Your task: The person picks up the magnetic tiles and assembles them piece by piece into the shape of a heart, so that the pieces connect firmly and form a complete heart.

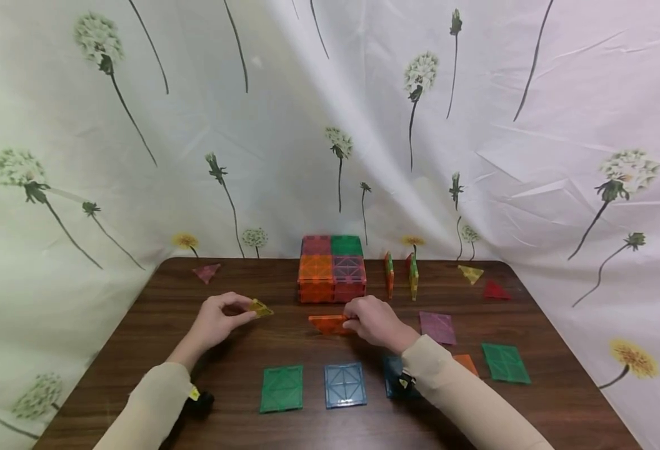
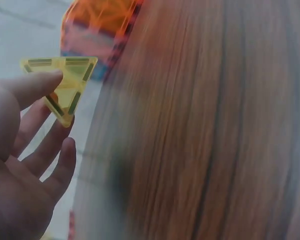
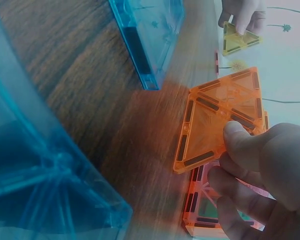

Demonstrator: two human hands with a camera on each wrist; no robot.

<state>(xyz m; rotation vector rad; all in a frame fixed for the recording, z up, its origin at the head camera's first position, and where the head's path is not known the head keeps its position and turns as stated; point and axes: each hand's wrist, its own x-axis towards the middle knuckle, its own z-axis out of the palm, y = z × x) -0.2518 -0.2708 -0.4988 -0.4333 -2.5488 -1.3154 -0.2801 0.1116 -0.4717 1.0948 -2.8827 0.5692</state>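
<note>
Well, translucent yellow triangle (image 2: 72, 84), orange tile (image 3: 212, 120).

A pale fabric backdrop (image 1: 285, 144) hangs behind the dark brown wood-grain surface (image 1: 240, 350), creased toward the right and printed with white dandelion seed heads (image 1: 98, 34), green buds (image 1: 456, 22) and yellow dandelion blooms (image 1: 634, 359) on slender stems. The surface has rounded far corners. Near the left one lies a pink triangular tile (image 1: 206, 273); near the right, a yellow triangular tile (image 1: 470, 274) and a red triangular tile (image 1: 496, 290). Closer in on that side lie a purple square tile (image 1: 438, 327) and a green square tile (image 1: 505, 362).
</note>
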